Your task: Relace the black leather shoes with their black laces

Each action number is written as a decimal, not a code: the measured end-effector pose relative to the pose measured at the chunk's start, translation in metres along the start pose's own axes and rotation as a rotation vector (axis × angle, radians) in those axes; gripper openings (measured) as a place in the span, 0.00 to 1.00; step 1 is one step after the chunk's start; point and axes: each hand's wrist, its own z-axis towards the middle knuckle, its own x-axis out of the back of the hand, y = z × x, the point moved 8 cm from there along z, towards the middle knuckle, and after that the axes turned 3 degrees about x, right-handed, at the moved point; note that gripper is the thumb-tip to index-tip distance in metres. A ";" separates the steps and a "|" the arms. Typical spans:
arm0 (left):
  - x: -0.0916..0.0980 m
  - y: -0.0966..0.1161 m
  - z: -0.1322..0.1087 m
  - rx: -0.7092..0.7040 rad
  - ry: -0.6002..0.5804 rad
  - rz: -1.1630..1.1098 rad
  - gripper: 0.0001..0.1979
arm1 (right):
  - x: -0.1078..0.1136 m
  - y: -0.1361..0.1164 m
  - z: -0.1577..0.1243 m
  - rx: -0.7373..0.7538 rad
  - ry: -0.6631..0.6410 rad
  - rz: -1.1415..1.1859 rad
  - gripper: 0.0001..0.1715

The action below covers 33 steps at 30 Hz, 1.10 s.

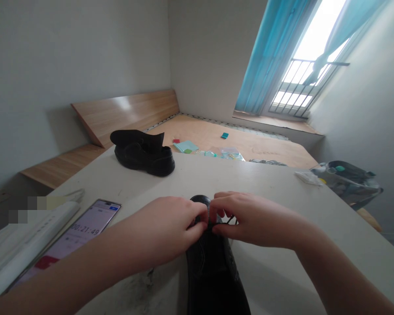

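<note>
A black shoe (pixel 213 258) stands on the white table in front of me, its toe pointing away and its near end running out of the bottom of the picture. Over its front part, my left hand (pixel 180 227) is closed in a pinch of thumb and forefinger on a thin black shoelace. Close beside it on the right, my right hand (pixel 243 218) is also closed on the shoelace (pixel 231 218), which shows as a dark strand under its fingers. The fingertips of both hands nearly meet, and they hide part of the lacing.
Another black shoe (pixel 144 153) with an insole-like flat piece on top stands at the table's far left. A phone (pixel 95 223) showing a timer lies left, beside a white package (pixel 29 249). A clear plastic piece (pixel 308 178) lies near the right edge, by a bag-lined bin (pixel 354 183).
</note>
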 end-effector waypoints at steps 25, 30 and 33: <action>-0.005 0.003 0.013 -0.082 -0.006 -0.145 0.11 | -0.002 0.006 0.003 0.089 -0.123 0.202 0.07; 0.003 0.003 0.012 -0.101 -0.062 -0.287 0.12 | 0.004 -0.007 0.005 0.182 -0.049 0.201 0.02; 0.004 0.001 0.013 -0.075 -0.095 -0.349 0.13 | 0.007 -0.006 0.005 0.182 -0.012 0.217 0.02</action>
